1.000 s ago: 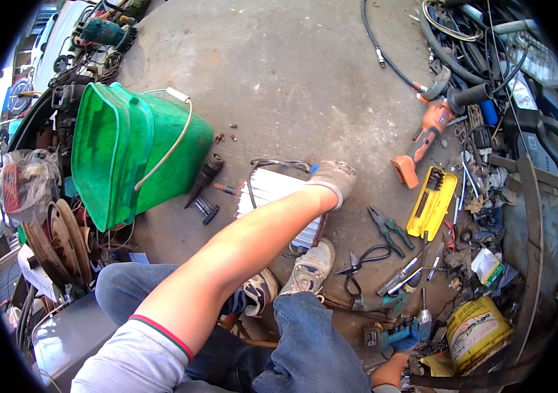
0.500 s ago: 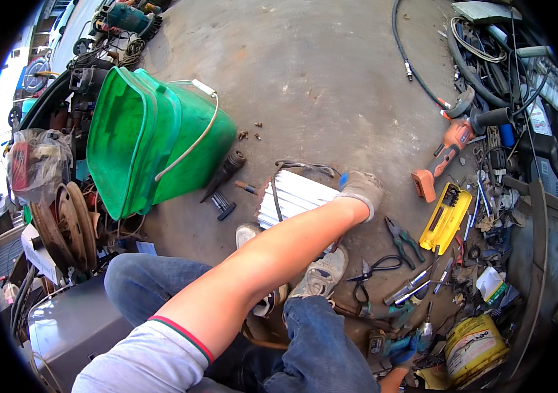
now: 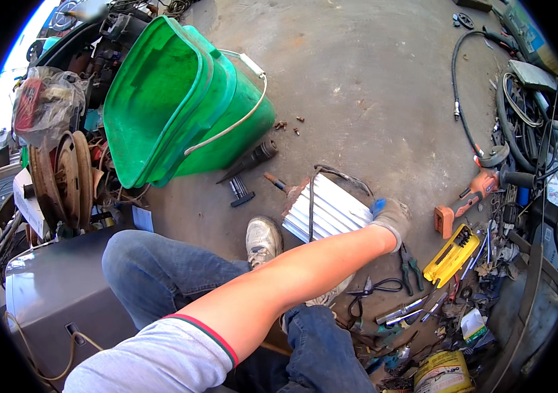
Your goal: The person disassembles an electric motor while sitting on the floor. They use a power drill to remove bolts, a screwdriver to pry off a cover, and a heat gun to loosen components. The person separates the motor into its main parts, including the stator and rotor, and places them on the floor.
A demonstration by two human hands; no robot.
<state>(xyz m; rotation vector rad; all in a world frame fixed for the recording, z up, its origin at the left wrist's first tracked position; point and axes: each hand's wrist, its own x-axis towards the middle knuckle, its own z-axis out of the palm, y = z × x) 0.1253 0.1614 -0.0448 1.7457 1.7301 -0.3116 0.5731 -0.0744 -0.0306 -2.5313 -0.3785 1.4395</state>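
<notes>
Reaching out, the gloved left hand (image 3: 391, 219) grips the white ribbed panel's (image 3: 328, 211) right end.

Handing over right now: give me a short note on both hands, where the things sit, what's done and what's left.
Left hand: gloved, arm stretched out, resting at the right end of the ribbed white panel on the concrete floor; grip not clear.
Right hand: out of view.
Nearby: pliers and yellow tool case just right of the hand; orange tool beyond; green bucket tipped on its side to the left.
Done: hand has reached the panel.
Left: panel lies flat, not lifted.
</notes>
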